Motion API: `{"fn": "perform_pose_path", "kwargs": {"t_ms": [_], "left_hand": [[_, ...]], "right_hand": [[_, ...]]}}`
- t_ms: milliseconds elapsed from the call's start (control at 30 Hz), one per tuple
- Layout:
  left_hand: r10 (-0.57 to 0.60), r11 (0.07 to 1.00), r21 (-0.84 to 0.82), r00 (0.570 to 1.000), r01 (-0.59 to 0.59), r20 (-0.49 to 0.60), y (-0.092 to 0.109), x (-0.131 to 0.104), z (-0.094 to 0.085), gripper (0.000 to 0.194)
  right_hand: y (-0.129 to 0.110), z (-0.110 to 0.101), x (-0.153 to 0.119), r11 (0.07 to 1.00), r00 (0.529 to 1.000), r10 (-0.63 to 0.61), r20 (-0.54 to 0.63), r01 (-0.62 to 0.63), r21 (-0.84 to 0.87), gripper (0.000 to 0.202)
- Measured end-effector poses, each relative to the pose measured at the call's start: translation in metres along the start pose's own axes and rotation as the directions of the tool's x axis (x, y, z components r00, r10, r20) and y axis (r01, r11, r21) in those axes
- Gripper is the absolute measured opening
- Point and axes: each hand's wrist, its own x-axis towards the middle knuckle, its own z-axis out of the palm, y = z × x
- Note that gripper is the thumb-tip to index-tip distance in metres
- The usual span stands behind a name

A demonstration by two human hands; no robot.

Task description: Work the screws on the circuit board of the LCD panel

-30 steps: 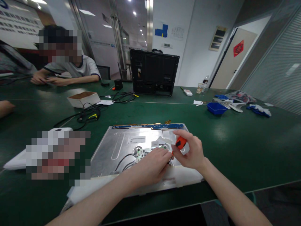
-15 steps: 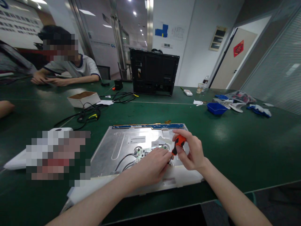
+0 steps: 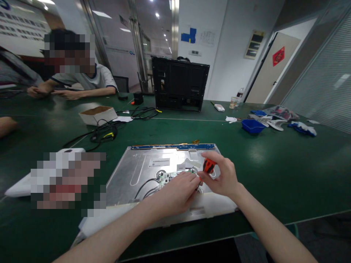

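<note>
A screwdriver (image 3: 208, 166) with a red and black handle is pinched by its handle between the thumb and fingers of my right hand (image 3: 223, 177). My left hand (image 3: 182, 191) is closed low down at the screwdriver's shaft; its inner fingers and the tip are hidden. Under both hands lies a silver metal display panel (image 3: 123, 182), back side up. A small green circuit board (image 3: 164, 178) sits mid-panel, with black cables (image 3: 144, 188) leading left from it. Along the far edge runs a blue circuit strip (image 3: 172, 147). White film (image 3: 216, 205) covers the near edge.
A black monitor housing (image 3: 181, 86) stands across the green table. To the left are a white box (image 3: 98, 115), coiled black cables (image 3: 102, 135) and a white, partly blurred object (image 3: 59, 164). A blue tray (image 3: 252, 126) and gloves (image 3: 303, 128) lie right. Another person (image 3: 82, 78) sits at far left.
My right thumb and fingers have shifted round the screwdriver's handle, which is turned a little and more upright. The left hand stays in place. The other person's hands have moved left.
</note>
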Motion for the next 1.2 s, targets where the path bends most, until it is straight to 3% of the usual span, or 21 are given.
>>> {"fn": "perform_pose_path", "kwargs": {"t_ms": [267,567,900,1200], "left_hand": [[0.035,0.999,-0.030,0.999,-0.035,0.009,-0.0034,-0.0006,0.0004,0.019],[0.022,0.999,-0.044,1.000,-0.022,-0.008,-0.0024,-0.0013,0.0005,0.020],[0.006,1.000,0.017,1.000,-0.006,-0.013,0.0004,-0.0011,-0.0006,0.016],[0.003,1.000,0.002,1.000,-0.003,0.003,-0.0002,0.0003,-0.0018,0.014]], "right_hand": [[-0.0023,-0.0034,0.0007,0.998,0.999,0.024,0.041,-0.027,0.064,0.046],[-0.0006,0.0026,-0.0010,1.000,0.999,0.007,-0.036,-0.008,-0.001,0.038],[0.0001,0.0005,-0.0012,0.999,1.000,0.006,0.015,-0.007,0.031,0.040],[0.0017,0.0020,0.0009,0.999,1.000,0.002,-0.013,-0.001,0.042,0.035]]}}
